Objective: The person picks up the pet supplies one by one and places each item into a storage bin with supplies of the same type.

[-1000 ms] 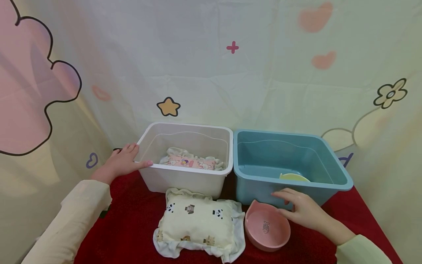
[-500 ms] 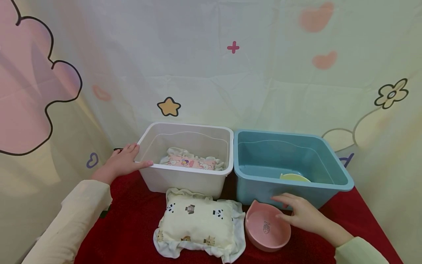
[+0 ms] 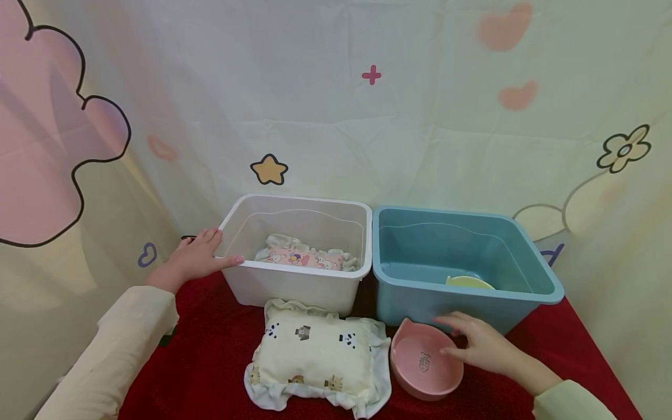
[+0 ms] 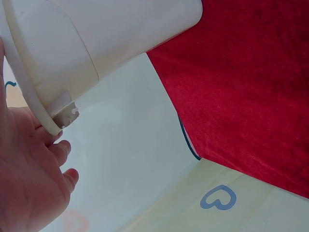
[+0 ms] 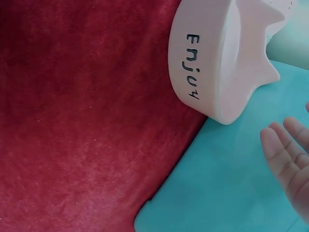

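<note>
My left hand (image 3: 195, 259) rests on the near left corner of a white plastic bin (image 3: 299, 287), thumb along its front rim. The left wrist view shows loosely bent fingers (image 4: 60, 152) at that rim. Inside the bin lies a pink ruffled pillow (image 3: 307, 259) with rabbit prints. My right hand (image 3: 485, 343), fingers loosely extended, hovers at the right side of a pink cat-eared bowl (image 3: 415, 356), in front of a blue bin (image 3: 436, 303). The right wrist view shows the hand (image 5: 292, 164) apart from the bowl (image 5: 203, 58), whose side is lettered.
A cream ruffled pillow (image 3: 315, 353) with animal prints lies in front of the white bin, left of the bowl. A pale yellow item (image 3: 469, 282) is partly visible inside the blue bin. Red cloth (image 3: 210, 361) covers the table, and a printed curtain (image 3: 325, 105) hangs behind.
My right hand has shifted slightly down and lies a little nearer the viewer, still beside the bowl. The left hand and the objects stay in place.
</note>
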